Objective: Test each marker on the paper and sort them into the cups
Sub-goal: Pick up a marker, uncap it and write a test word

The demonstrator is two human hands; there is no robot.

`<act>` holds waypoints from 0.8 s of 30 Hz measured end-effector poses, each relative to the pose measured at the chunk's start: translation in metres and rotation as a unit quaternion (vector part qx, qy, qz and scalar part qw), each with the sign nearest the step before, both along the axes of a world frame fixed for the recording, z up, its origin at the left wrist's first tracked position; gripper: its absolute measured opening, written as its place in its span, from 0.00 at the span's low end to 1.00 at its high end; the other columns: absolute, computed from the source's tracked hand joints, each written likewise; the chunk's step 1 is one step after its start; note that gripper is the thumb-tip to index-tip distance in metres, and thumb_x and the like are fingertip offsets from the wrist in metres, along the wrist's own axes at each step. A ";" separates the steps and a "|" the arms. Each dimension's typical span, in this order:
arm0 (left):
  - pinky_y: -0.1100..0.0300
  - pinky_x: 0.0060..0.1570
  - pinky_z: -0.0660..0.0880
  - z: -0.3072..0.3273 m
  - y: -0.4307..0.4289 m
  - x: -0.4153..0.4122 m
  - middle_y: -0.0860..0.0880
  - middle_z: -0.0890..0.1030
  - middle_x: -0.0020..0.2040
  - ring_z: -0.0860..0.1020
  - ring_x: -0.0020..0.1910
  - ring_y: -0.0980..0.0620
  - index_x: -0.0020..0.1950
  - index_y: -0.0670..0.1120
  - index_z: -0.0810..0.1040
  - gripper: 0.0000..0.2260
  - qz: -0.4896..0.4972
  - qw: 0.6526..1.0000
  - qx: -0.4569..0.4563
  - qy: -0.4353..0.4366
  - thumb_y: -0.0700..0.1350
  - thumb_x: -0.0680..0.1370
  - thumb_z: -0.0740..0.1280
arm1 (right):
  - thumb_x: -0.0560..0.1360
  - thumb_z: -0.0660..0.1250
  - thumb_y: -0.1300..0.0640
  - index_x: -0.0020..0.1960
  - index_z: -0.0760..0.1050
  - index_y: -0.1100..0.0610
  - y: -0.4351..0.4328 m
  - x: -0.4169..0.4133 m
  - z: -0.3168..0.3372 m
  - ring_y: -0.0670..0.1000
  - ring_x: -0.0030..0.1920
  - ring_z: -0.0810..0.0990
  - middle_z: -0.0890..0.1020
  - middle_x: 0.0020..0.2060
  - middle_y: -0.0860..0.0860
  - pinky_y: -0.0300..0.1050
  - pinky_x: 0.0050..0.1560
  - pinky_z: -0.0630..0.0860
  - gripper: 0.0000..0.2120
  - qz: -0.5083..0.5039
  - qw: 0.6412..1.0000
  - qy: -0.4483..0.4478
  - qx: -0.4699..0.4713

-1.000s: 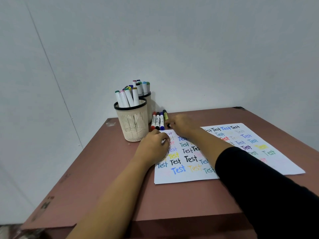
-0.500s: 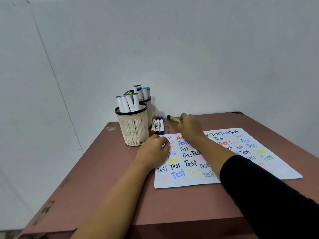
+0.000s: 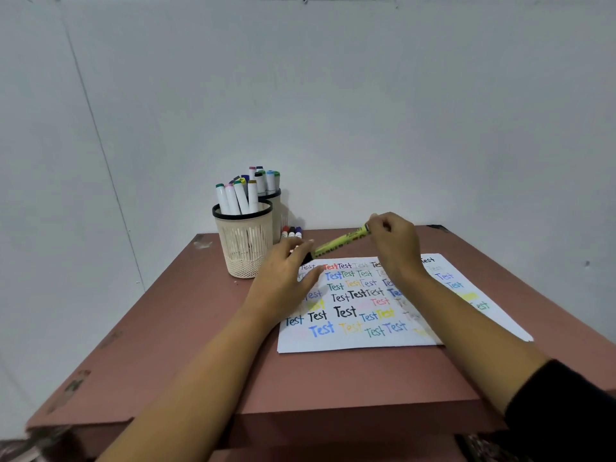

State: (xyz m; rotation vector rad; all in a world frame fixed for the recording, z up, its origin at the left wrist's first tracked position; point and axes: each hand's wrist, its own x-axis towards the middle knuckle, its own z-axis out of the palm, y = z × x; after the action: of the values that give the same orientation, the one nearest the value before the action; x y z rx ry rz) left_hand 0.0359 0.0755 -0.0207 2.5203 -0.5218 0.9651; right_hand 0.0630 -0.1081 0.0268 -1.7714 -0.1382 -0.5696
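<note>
- Above the paper (image 3: 353, 341), we are pinching the yellow marker (image 3: 340, 243) with our right hand (image 3: 393, 245).
- Our left hand (image 3: 286, 278) is hovering at its dark end, fingers straight, gripping nothing.

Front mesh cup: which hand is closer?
Left. The left hand sits just right of the front mesh cup; the right hand is farther right, pinching the yellow highlighter.

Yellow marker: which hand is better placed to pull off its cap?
Probably the left. The right hand grips the yellow marker by its far end, and its black cap lies right beside the open left hand.
</note>
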 end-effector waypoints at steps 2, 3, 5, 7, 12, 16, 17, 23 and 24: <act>0.54 0.51 0.73 0.000 -0.002 -0.003 0.43 0.78 0.54 0.76 0.52 0.44 0.63 0.40 0.75 0.23 -0.008 1.000 0.022 0.020 0.55 0.76 0.60 | 0.79 0.59 0.56 0.38 0.73 0.63 0.001 -0.009 -0.006 0.48 0.29 0.62 0.66 0.28 0.51 0.40 0.29 0.60 0.14 0.016 1.000 0.008 0.022; 0.53 0.49 0.73 0.000 -0.003 -0.005 0.43 0.79 0.53 0.76 0.51 0.43 0.63 0.41 0.75 0.21 -0.004 0.999 0.028 0.030 0.53 0.77 0.61 | 0.79 0.59 0.56 0.38 0.72 0.62 0.002 -0.012 -0.010 0.49 0.29 0.62 0.65 0.28 0.53 0.40 0.30 0.60 0.14 0.020 0.999 0.017 0.037; 0.51 0.47 0.73 0.000 -0.005 -0.008 0.43 0.79 0.52 0.76 0.50 0.43 0.63 0.41 0.75 0.16 -0.001 0.999 0.029 0.035 0.48 0.79 0.62 | 0.80 0.59 0.56 0.38 0.71 0.61 0.005 -0.013 -0.018 0.50 0.30 0.62 0.64 0.31 0.56 0.43 0.31 0.62 0.14 0.028 0.994 0.048 0.097; 0.51 0.47 0.72 0.001 -0.007 -0.011 0.43 0.78 0.53 0.75 0.51 0.44 0.63 0.40 0.73 0.15 0.005 0.999 0.023 0.044 0.47 0.80 0.60 | 0.80 0.60 0.55 0.36 0.69 0.60 0.007 -0.014 -0.021 0.49 0.28 0.63 0.66 0.29 0.56 0.43 0.29 0.64 0.15 0.058 0.972 0.095 0.208; 0.56 0.38 0.64 0.003 -0.009 -0.014 0.43 0.76 0.46 0.69 0.40 0.48 0.60 0.42 0.72 0.12 0.004 0.999 -0.004 0.051 0.47 0.81 0.57 | 0.75 0.66 0.46 0.41 0.73 0.57 0.015 -0.022 -0.022 0.46 0.28 0.72 0.75 0.27 0.51 0.39 0.27 0.69 0.15 0.212 0.921 0.173 0.278; 0.54 0.40 0.68 0.001 -0.009 -0.014 0.44 0.76 0.44 0.72 0.42 0.47 0.59 0.43 0.72 0.11 -0.023 0.998 -0.006 0.052 0.47 0.80 0.58 | 0.75 0.69 0.51 0.40 0.74 0.58 0.025 -0.026 -0.031 0.45 0.27 0.72 0.74 0.28 0.50 0.36 0.27 0.68 0.11 0.240 0.934 0.181 0.193; 0.53 0.41 0.69 0.001 -0.009 -0.014 0.44 0.77 0.44 0.73 0.43 0.47 0.59 0.43 0.72 0.11 -0.029 0.998 -0.007 0.057 0.47 0.80 0.59 | 0.75 0.69 0.53 0.39 0.74 0.59 0.026 -0.025 -0.031 0.45 0.26 0.72 0.74 0.28 0.50 0.36 0.26 0.67 0.11 0.237 0.935 0.176 0.195; 0.60 0.35 0.63 0.005 -0.015 -0.018 0.48 0.76 0.37 0.70 0.33 0.52 0.57 0.41 0.74 0.10 -0.058 0.993 -0.059 0.087 0.45 0.79 0.61 | 0.76 0.67 0.55 0.37 0.74 0.59 0.024 -0.022 -0.033 0.44 0.27 0.72 0.75 0.27 0.50 0.35 0.29 0.68 0.11 0.244 0.935 0.161 0.202; 0.60 0.34 0.62 0.005 -0.015 -0.019 0.49 0.75 0.36 0.70 0.32 0.53 0.57 0.42 0.74 0.10 -0.060 0.992 -0.069 0.091 0.45 0.79 0.62 | 0.77 0.66 0.56 0.37 0.74 0.59 0.024 -0.023 -0.033 0.44 0.27 0.72 0.74 0.27 0.50 0.34 0.28 0.69 0.11 0.248 0.934 0.159 0.204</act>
State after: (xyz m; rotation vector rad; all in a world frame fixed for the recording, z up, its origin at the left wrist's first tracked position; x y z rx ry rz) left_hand 0.0174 0.0605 -0.0155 2.3920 -0.5254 0.6939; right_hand 0.0403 -0.0840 -0.0063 -1.3277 -0.2167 0.0598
